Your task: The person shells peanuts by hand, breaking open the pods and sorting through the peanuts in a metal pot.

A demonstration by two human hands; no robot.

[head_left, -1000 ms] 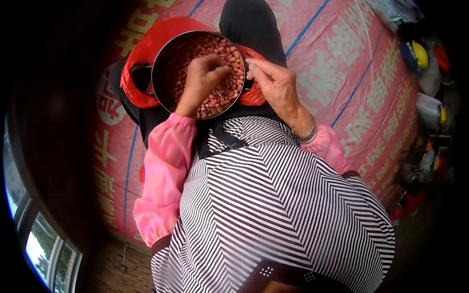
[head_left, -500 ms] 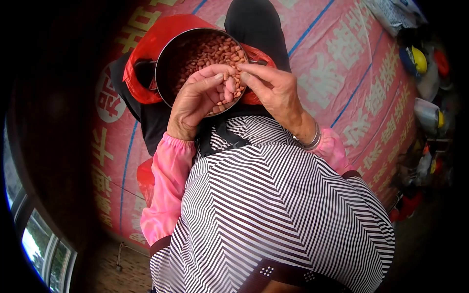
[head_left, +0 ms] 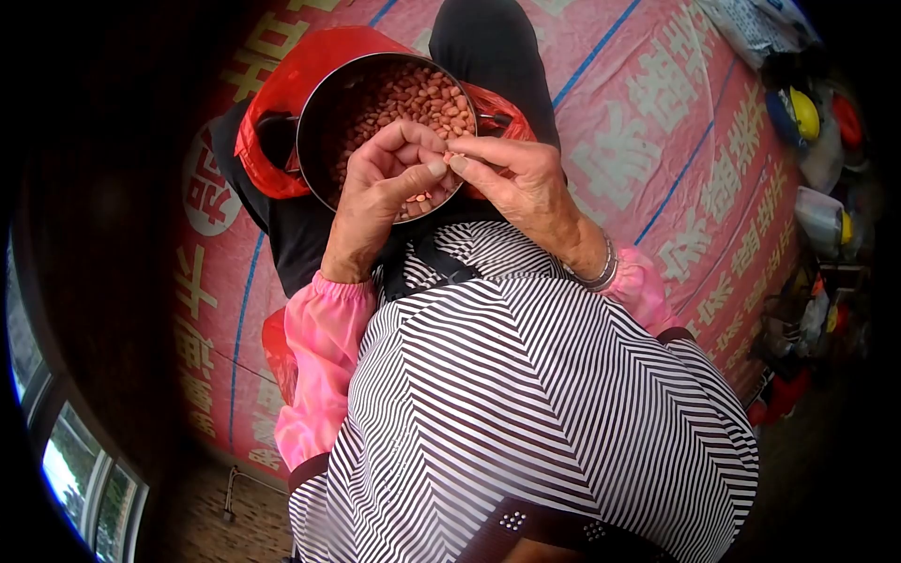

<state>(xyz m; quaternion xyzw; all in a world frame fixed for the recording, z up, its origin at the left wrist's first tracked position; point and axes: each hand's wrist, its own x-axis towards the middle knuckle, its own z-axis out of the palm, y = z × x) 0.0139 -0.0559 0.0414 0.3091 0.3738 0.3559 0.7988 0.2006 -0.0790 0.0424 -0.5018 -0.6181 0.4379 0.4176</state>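
Nearest, filling the lower middle: a black-and-white striped apron (head_left: 488, 394), cut off at the bottom by a dark studded band (head_left: 511, 522), and hiding most of the lap. Out to either side, pink sleeves (head_left: 324, 347), the right one largely lost behind the apron. Bracelets (head_left: 598, 267) at the right wrist, too small to count surely.

Over the near right part of the pot (head_left: 324, 122), left hand (head_left: 380, 188) and right hand (head_left: 526, 183) brought together at the fingertips. Right thumb and forefinger pinched on a tiny reddish piece (head_left: 451, 157); too small and too covered to identify. Left fingers curled, thumb toward the same spot; cannot tell from here, gripping it or only touching. Below, inside the pot, a loose mass of reddish peanuts (head_left: 413, 94), heaped toward the right wall, partly screened by both hands; left side of the interior in deep shadow.

Around the pot, a crumpled red bag (head_left: 328, 47); past the far rim, a dark-trousered knee (head_left: 488, 56). Beyond, a red printed sheet (head_left: 601, 206), with clutter crowding its right edge: a yellow-and-blue object (head_left: 804, 114), a clear container (head_left: 821, 216), others blurred into black. Far lower left, a window (head_left: 89, 469), clipped by the dark lens border.
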